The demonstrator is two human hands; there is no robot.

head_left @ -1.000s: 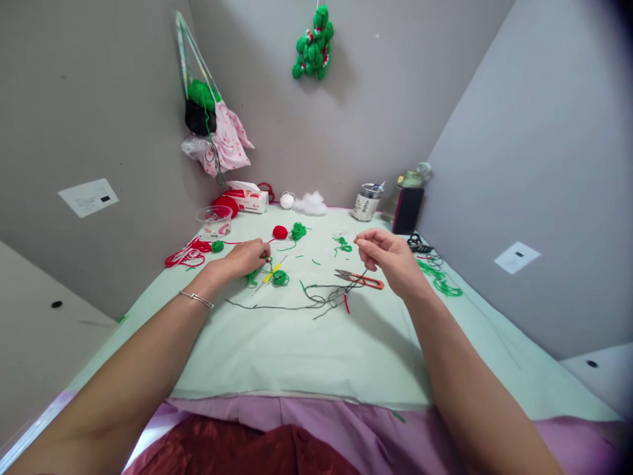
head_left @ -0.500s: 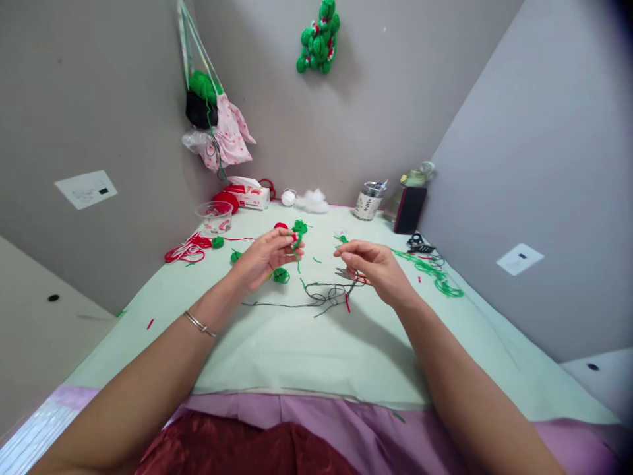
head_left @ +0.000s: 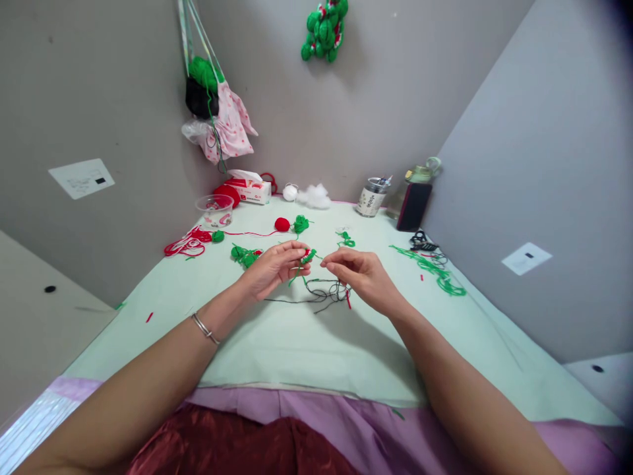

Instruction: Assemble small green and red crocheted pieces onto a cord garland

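Observation:
My left hand (head_left: 277, 267) pinches a small red and green crochet piece (head_left: 308, 254) between thumb and fingers, over the middle of the table. Loose green tails hang below it. From its right side a short green strand runs to the fingertips of my right hand (head_left: 361, 274), which are pinched together at its end. Under and beside the right hand lies a tangle of black yarn (head_left: 321, 291) with a red scrap (head_left: 348, 300). More green and red crochet pieces (head_left: 243, 256) lie just behind my left wrist. The scissors are hidden.
A red ball (head_left: 281, 225) and a green yarn bundle (head_left: 301, 224) sit farther back. Red yarn (head_left: 188, 244) and a clear tub (head_left: 215, 212) stand left, near a tissue box (head_left: 254, 191). At right are green strands (head_left: 438, 274), a pen can (head_left: 372, 199) and a phone (head_left: 414, 207).
My left hand has moved right and slightly down with the crochet piece. My right hand has moved left to meet its strand. The scissors that showed beneath the right hand are out of sight.

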